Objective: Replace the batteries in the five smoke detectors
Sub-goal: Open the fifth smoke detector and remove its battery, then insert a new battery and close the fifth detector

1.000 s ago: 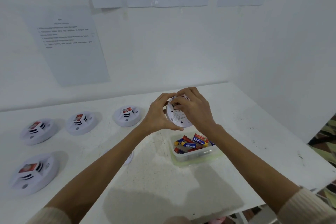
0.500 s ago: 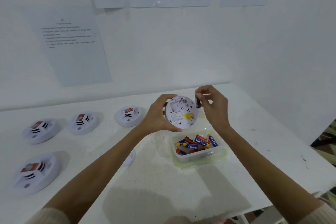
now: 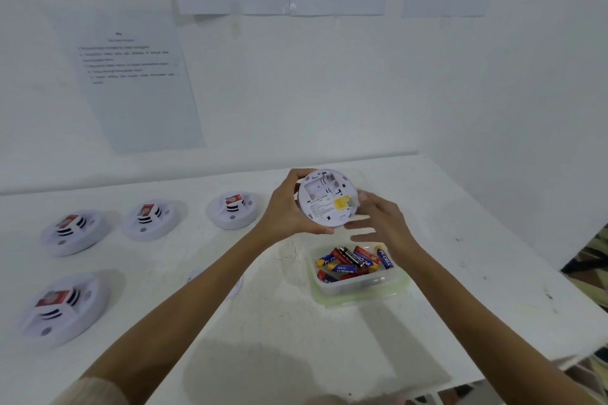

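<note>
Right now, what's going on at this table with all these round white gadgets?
A person is partway through a battery swap. Their left hand grips one smoke detector, back side up, with its battery bay open and seemingly empty. The right hand is open, fingers relaxed, just beside it and above a clear tub of loose batteries. Four other detectors sit face up on the table to the left.
</note>
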{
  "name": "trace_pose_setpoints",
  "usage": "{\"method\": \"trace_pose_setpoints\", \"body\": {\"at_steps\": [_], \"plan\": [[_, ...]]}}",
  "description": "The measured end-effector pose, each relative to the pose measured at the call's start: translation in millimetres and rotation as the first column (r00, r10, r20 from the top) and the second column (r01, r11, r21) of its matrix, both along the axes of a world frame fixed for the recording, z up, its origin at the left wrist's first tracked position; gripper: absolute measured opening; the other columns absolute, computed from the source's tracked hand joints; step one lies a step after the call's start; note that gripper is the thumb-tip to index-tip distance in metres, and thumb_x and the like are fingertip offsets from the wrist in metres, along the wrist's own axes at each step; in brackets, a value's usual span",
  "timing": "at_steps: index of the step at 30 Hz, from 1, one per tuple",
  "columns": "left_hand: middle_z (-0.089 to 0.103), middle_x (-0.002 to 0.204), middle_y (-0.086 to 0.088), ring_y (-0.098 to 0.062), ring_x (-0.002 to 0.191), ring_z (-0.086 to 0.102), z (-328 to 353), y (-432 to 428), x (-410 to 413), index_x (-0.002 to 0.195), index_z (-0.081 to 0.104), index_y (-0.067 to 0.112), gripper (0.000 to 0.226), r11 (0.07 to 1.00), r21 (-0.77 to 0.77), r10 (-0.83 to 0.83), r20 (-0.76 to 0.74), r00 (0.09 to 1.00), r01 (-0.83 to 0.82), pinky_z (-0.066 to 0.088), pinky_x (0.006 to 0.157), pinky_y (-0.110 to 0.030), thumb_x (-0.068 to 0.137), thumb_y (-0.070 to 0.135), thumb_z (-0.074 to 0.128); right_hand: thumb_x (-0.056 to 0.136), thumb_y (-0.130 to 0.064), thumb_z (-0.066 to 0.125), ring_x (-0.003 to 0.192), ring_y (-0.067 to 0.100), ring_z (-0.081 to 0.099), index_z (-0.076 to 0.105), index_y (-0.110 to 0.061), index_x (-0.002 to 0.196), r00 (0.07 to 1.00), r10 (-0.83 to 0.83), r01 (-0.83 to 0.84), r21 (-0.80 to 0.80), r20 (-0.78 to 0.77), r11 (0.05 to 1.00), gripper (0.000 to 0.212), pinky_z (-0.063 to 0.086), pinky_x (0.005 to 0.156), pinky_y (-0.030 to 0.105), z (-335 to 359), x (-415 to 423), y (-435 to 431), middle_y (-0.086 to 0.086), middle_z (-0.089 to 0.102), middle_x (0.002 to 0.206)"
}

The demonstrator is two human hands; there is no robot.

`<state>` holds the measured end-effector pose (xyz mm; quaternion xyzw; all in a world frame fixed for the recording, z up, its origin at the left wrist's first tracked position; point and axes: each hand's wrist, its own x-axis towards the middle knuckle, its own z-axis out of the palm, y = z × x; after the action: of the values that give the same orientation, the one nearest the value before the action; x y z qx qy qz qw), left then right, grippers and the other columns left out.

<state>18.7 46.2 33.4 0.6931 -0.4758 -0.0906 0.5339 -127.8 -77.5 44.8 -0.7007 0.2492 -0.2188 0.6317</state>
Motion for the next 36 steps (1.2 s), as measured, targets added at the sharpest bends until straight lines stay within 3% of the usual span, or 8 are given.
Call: {"method": "trace_pose_setpoints", "body": {"at_steps": [2, 6, 12, 17, 22, 28, 33, 36], "plan": [[0.056, 0.117, 0.012, 0.003, 0.108, 0.052, -3, -4, -6, 0.120, 0.042, 0.024, 0.095, 0.999, -0.015, 0.028, -0.025, 0.999, -0.029, 0.050, 0.083, -0.017, 0.038, 0.030, 0.089, 0.092, -0.030, 0.054, 0.092, 0.028, 0.067, 0.051, -0.024, 0.128, 0.996, 0.015, -0.022, 0.092, 0.083, 0.996, 0.037, 0.059, 0.069, 0.036, 4, 0, 6, 0.010, 0.065, 0.108], [0.054, 0.116, 0.013, 0.009, 0.105, 0.052, -4, -8, -12, 0.119, 0.041, 0.025, 0.094, 0.998, -0.059, 0.029, -0.089, 0.996, -0.034, 0.048, 0.077, -0.010, 0.038, 0.025, 0.089, 0.086, -0.011, 0.062, 0.092, 0.029, 0.065, 0.057, -0.027, 0.114, 0.980, -0.014, -0.015, 0.146, 0.197, 0.989, 0.033, 0.059, 0.062, 0.034, 7, 3, 8, 0.011, 0.064, 0.105], [0.046, 0.129, 0.017, 0.007, 0.114, 0.047, 7, 3, 0, 0.134, 0.036, 0.031, 0.106, 0.984, 0.066, -0.171, 0.052, 0.984, 0.168, 0.047, 0.082, -0.010, 0.046, 0.010, 0.092, 0.084, -0.005, 0.063, 0.077, 0.018, 0.064, 0.061, -0.012, 0.118, 0.988, 0.138, -0.139, 0.005, 0.076, 0.990, 0.035, 0.057, 0.056, 0.026, 26, 2, -21, 0.005, 0.064, 0.088], [0.046, 0.129, 0.017, 0.005, 0.112, 0.048, 7, 3, 2, 0.131, 0.042, 0.028, 0.102, 0.990, 0.031, -0.143, 0.132, 0.981, 0.141, 0.049, 0.081, -0.013, 0.044, 0.015, 0.093, 0.083, -0.007, 0.064, 0.066, 0.012, 0.067, 0.065, -0.006, 0.112, 0.987, 0.150, -0.152, 0.028, 0.065, 0.988, 0.029, 0.055, 0.054, 0.024, 31, 12, -36, 0.007, 0.069, 0.086], [0.050, 0.126, 0.014, 0.007, 0.109, 0.050, 9, -3, 11, 0.131, 0.044, 0.024, 0.101, 0.996, -0.015, -0.081, 0.136, 0.987, 0.084, 0.049, 0.079, -0.012, 0.044, 0.012, 0.093, 0.084, -0.011, 0.065, 0.084, 0.017, 0.067, 0.064, -0.016, 0.113, 0.979, 0.152, -0.143, -0.068, 0.137, 0.987, 0.030, 0.057, 0.063, 0.026, 30, 24, -41, 0.005, 0.070, 0.095], [0.048, 0.132, 0.004, -0.001, 0.114, 0.049, 16, -17, 35, 0.137, 0.042, 0.015, 0.101, 0.998, -0.048, -0.038, 0.147, 0.988, 0.046, 0.051, 0.082, -0.016, 0.049, 0.007, 0.091, 0.061, -0.010, 0.084, 0.108, 0.008, 0.056, 0.042, -0.029, 0.136, 0.956, 0.288, -0.283, -0.469, -0.064, 0.837, 0.087, 0.041, 0.084, 0.010, 29, 38, -63, -0.008, 0.055, 0.127], [0.042, 0.135, 0.002, 0.003, 0.118, 0.044, 17, -36, 51, 0.142, 0.034, 0.012, 0.106, 0.997, -0.050, -0.049, 0.194, 0.980, 0.060, 0.050, 0.086, -0.018, 0.052, 0.006, 0.089, 0.053, -0.003, 0.087, 0.100, 0.010, 0.056, 0.046, -0.026, 0.134, 0.967, 0.250, -0.193, -0.489, 0.052, 0.851, 0.094, 0.055, 0.078, 0.022, 30, 58, -74, -0.007, 0.051, 0.121], [0.044, 0.133, 0.003, 0.004, 0.116, 0.045, 21, -48, 61, 0.140, 0.036, 0.010, 0.107, 0.996, -0.088, 0.000, 0.245, 0.970, 0.023, 0.050, 0.083, -0.015, 0.048, 0.017, 0.091, 0.052, -0.003, 0.087, 0.101, 0.013, 0.056, 0.046, -0.026, 0.134, 0.969, 0.237, -0.167, -0.517, 0.071, 0.839, 0.095, 0.051, 0.084, 0.025, 30, 72, -84, -0.006, 0.051, 0.121]]}}
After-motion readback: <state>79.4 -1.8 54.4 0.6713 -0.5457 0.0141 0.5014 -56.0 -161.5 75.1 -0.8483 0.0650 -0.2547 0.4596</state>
